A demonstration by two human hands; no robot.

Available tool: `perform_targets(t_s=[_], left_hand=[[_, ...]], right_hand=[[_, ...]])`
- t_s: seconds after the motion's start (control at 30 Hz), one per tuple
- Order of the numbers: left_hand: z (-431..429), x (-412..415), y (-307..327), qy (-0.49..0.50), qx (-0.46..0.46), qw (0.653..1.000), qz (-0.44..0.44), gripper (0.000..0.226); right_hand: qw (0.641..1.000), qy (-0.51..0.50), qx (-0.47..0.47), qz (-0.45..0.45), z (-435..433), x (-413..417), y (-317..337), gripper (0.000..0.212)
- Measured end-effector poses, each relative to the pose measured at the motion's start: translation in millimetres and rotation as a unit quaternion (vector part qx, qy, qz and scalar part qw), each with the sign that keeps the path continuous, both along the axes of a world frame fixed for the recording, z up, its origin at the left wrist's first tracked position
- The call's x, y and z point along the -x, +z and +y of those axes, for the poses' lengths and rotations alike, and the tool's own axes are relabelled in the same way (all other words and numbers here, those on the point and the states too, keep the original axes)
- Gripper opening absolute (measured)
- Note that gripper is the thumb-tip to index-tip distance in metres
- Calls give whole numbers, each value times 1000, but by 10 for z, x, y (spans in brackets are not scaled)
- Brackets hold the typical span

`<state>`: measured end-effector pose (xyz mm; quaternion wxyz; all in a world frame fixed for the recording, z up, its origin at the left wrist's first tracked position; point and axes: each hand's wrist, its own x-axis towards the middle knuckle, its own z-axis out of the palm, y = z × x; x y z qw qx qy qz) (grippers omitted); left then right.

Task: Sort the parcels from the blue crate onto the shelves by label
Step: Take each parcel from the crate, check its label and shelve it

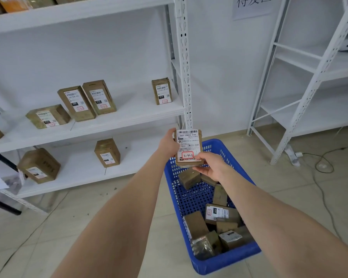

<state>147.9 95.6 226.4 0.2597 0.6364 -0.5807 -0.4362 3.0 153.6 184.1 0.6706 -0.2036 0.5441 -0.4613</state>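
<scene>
From the head camera we see a small, flat, rectangular parcel [188,146] of brown cardboard held up in the air above the far end of the blue crate [225,261]. Its white printed label faces us. The long axis stands nearly upright, with the barcode at the top and a red-framed handwritten "3-4-3" at the bottom.

Our left hand [168,144] grips the parcel's upper left edge, and our right hand [211,165] pinches its lower right corner, thumb on the label.

The crate is perforated plastic with a smooth rim and sits on pale floor tiles [88,227]. It holds a loose jumble of more brown boxes. One of them, a labelled box [219,213], lies with its label upward, and a film-wrapped box [203,245] near the close end shines.

To the left is a white metal shelf unit [129,115] with slotted uprights. On its middle board two leaning boxes [88,100] touch each other, a flat box [47,116] lies beside them, and an upright box [162,91] stands well apart to the right. The lower board carries two more boxes [107,152].

A second white rack [309,97] stands to the right, with a dark cable [325,165] on the floor near it.
</scene>
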Motion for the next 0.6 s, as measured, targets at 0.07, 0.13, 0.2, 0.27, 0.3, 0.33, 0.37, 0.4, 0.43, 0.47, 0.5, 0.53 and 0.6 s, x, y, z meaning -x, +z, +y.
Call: perform_targets(t_s=[0.07, 0.13, 0.2, 0.27, 0.3, 0.33, 0.37, 0.4, 0.43, 0.47, 0.5, 0.53, 0.6], left_hand=[[25, -52, -34, 8, 0, 1000, -2, 65], [51, -128, -69, 18, -1, 1000, -4, 66], [52, -235, -129, 27, -3, 1000, -10, 69], [45, -380, -193, 37, -4, 999, -22, 70], [27, -473, -243, 43, -4, 999, -26, 71], [22, -568, -278, 48, -4, 998, -33, 71], [34, -665, -292, 53, -5, 998, -39, 71], [50, -769, -302, 57, -4, 997, -45, 71], [86, -874, -278, 60, -2, 997, -52, 71], [102, -994, -266, 62, 3, 996, -62, 70], [115, -1125, -257, 67, 6, 995, -71, 69], [107, -1274, -269, 73, 12, 994, -75, 69], [92, -1596, -289, 79, 19, 993, -82, 66]], right_hand=[[1000, 1, -1, -1, 20, -37, -17, 22], [1000, 2, -4, -4, 29, -109, -47, 23], [1000, 7, -10, -4, 28, -213, -85, 26], [1000, 17, -15, -1, 20, -350, -112, 28], [1000, 25, -15, 2, 11, -429, -125, 27], [999, 31, -14, 5, 0, -515, -135, 24], [999, 35, -14, 8, -14, -612, -142, 21], [999, 37, -15, 9, -30, -716, -152, 20], [999, 39, -17, 9, -51, -828, -168, 20], [999, 42, -19, 10, -75, -950, -185, 21], [998, 49, -21, 13, -100, -1082, -201, 24], [998, 59, -24, 21, -122, -1223, -213, 27], [996, 77, -34, 38, -163, -1540, -228, 32]])
